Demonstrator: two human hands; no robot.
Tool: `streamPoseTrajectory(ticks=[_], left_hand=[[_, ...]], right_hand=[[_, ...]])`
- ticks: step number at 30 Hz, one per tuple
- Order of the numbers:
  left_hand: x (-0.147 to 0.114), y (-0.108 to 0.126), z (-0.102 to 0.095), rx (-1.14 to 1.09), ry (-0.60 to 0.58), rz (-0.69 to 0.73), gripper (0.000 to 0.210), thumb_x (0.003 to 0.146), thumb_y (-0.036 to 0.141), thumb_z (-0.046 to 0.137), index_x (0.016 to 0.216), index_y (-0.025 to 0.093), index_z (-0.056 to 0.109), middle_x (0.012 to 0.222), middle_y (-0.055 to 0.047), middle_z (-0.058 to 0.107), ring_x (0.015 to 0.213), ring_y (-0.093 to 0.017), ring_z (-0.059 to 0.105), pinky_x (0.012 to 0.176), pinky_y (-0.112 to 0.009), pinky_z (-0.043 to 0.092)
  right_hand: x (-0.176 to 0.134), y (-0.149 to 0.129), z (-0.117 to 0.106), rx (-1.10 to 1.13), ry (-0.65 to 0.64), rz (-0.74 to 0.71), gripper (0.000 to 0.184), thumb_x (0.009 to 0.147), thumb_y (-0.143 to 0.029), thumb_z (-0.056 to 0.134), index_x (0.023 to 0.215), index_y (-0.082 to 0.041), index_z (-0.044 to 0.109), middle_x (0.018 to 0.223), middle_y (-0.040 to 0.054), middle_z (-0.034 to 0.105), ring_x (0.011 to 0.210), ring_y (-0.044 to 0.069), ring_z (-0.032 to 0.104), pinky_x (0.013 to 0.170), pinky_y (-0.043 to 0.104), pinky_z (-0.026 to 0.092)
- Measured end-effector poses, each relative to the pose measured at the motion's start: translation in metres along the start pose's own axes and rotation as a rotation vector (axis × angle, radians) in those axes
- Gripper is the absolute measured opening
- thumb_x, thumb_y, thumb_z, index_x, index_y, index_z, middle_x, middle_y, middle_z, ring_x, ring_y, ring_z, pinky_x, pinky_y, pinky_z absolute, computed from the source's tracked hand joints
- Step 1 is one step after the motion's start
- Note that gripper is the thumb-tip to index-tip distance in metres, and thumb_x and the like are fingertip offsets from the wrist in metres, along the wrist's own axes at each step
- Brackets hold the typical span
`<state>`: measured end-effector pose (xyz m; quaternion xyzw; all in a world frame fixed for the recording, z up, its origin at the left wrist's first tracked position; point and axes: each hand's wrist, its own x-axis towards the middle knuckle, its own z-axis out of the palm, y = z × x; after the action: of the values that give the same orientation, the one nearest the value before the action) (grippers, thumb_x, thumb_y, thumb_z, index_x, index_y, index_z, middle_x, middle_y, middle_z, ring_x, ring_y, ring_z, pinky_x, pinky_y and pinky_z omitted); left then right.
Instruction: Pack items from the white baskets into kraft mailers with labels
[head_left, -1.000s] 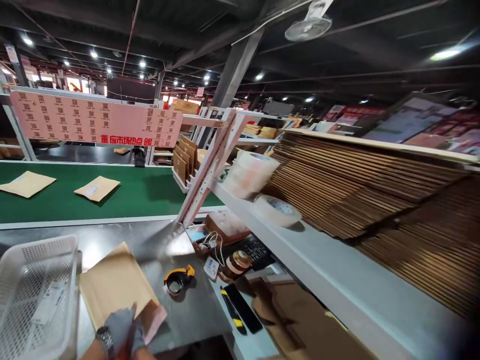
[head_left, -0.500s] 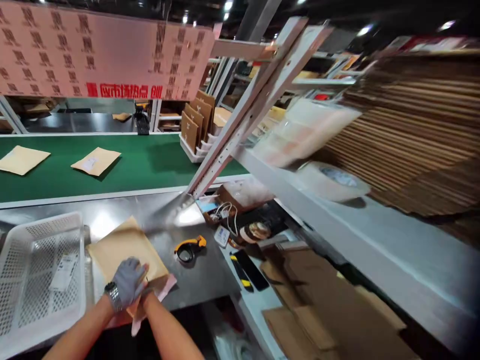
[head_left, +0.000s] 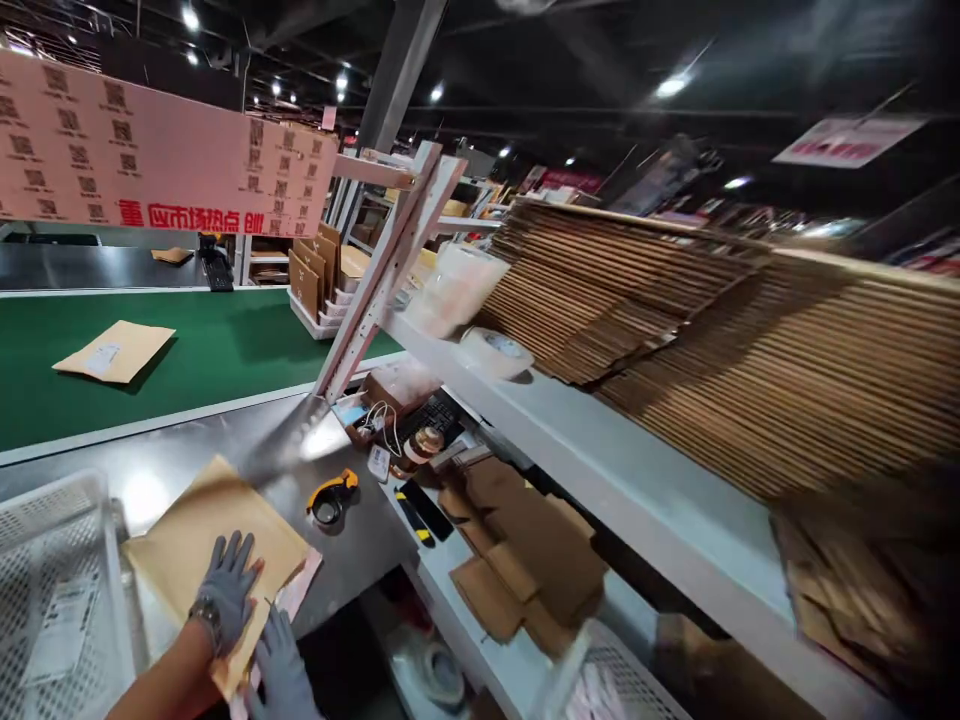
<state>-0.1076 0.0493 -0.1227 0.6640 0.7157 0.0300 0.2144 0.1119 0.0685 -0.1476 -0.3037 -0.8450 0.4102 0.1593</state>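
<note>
A gloved left hand (head_left: 227, 590) is pressing flat, fingers spread, on a padded kraft mailer (head_left: 202, 545) lying on the steel worktable (head_left: 225, 455), while the gloved right hand (head_left: 281, 672) is touching the mailer's near edge beside a pink sheet (head_left: 298, 590); whether its fingers are pinching anything cannot be told. A white mesh basket (head_left: 56, 590) is sitting just left of the mailer, and an orange tape dispenser (head_left: 331, 497) is lying to its right. Behind, another mailer (head_left: 115, 351) is resting on the green conveyor belt (head_left: 225, 345). To the right, a grey shelf (head_left: 600, 470) is carrying stacked flat cardboard (head_left: 712, 330) and a tape roll (head_left: 496, 352).
</note>
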Motion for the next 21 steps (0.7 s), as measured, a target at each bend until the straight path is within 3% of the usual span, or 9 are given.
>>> streamPoseTrajectory(ticks=[3,6,8,10,13,15,17,19,21], left_hand=[[0.002,0.006,-0.008,0.000,-0.045,-0.015,0.079,0.107,0.056,0.062,0.180,0.028,0.049,0.194,-0.016,0.014,0.182,-0.047,0.004,0.147,-0.077,-0.002],[-0.003,0.008,-0.019,0.029,-0.024,-0.012,0.074,0.109,0.048,0.060,0.178,0.021,0.052,0.194,-0.018,0.018,0.183,-0.047,0.007,0.147,-0.075,-0.005],[-0.006,0.007,-0.024,0.027,-0.037,-0.004,0.072,0.112,0.046,0.055,0.179,0.019,0.051,0.194,-0.019,0.019,0.183,-0.046,0.010,0.148,-0.074,-0.004],[-0.008,0.006,-0.027,0.027,-0.051,0.012,0.071,0.115,0.045,0.051,0.180,0.017,0.048,0.194,-0.019,0.018,0.184,-0.046,0.009,0.148,-0.073,-0.003],[-0.009,0.006,-0.030,0.053,-0.057,0.025,0.074,0.113,0.047,0.056,0.180,0.016,0.047,0.195,-0.018,0.015,0.183,-0.048,0.006,0.147,-0.073,-0.006],[-0.011,0.007,-0.033,0.061,-0.058,0.024,0.077,0.112,0.051,0.058,0.180,0.018,0.047,0.195,-0.017,0.013,0.183,-0.049,0.004,0.147,-0.074,-0.007],[-0.013,0.008,-0.038,0.060,-0.062,0.023,0.077,0.112,0.053,0.057,0.181,0.019,0.046,0.195,-0.017,0.012,0.183,-0.048,0.003,0.147,-0.075,-0.007],[-0.017,0.009,-0.044,0.055,-0.055,0.028,0.078,0.112,0.055,0.056,0.181,0.019,0.046,0.195,-0.018,0.012,0.183,-0.050,0.002,0.146,-0.075,-0.007],[-0.020,0.010,-0.051,0.052,-0.049,0.034,0.080,0.111,0.058,0.058,0.180,0.019,0.048,0.195,-0.020,0.012,0.182,-0.052,0.002,0.146,-0.076,-0.007]], right_hand=[[-0.031,0.005,0.017,-0.067,-0.078,0.014,0.082,0.064,-0.041,0.087,0.146,-0.047,0.081,0.172,0.0104,0.063,0.160,0.061,0.051,0.130,0.084,0.039],[-0.056,-0.009,0.040,-0.129,0.021,0.125,0.063,0.069,-0.036,0.088,0.132,-0.033,0.088,0.172,0.0165,0.063,0.165,0.058,0.048,0.136,0.079,0.033],[-0.064,-0.021,0.049,-0.170,0.097,0.174,0.043,0.078,-0.030,0.082,0.120,-0.029,0.091,0.159,0.0162,0.073,0.156,0.051,0.059,0.134,0.071,0.042],[-0.065,-0.030,0.054,-0.203,0.174,0.190,0.026,0.085,-0.025,0.074,0.104,-0.028,0.091,0.138,0.0144,0.082,0.138,0.043,0.070,0.120,0.062,0.053],[-0.064,-0.037,0.055,-0.139,0.268,0.258,0.018,0.084,-0.027,0.070,0.085,-0.027,0.087,0.110,0.0118,0.083,0.111,0.037,0.074,0.098,0.053,0.056],[-0.062,-0.039,0.051,0.078,0.337,0.349,0.021,0.085,-0.039,0.071,0.074,-0.026,0.084,0.095,0.0107,0.082,0.100,0.036,0.074,0.091,0.050,0.055],[-0.060,-0.039,0.040,0.312,0.410,0.438,0.036,0.087,-0.056,0.071,0.073,-0.026,0.083,0.090,0.0102,0.081,0.094,0.035,0.074,0.090,0.049,0.057],[-0.063,-0.037,0.018,0.463,0.496,0.527,0.049,0.086,-0.070,0.070,0.083,-0.025,0.087,0.091,0.0104,0.082,0.092,0.035,0.074,0.091,0.049,0.059],[-0.071,-0.030,-0.020,0.548,0.611,0.604,0.058,0.081,-0.078,0.073,0.093,-0.023,0.089,0.094,0.0112,0.082,0.093,0.035,0.074,0.091,0.050,0.061]])
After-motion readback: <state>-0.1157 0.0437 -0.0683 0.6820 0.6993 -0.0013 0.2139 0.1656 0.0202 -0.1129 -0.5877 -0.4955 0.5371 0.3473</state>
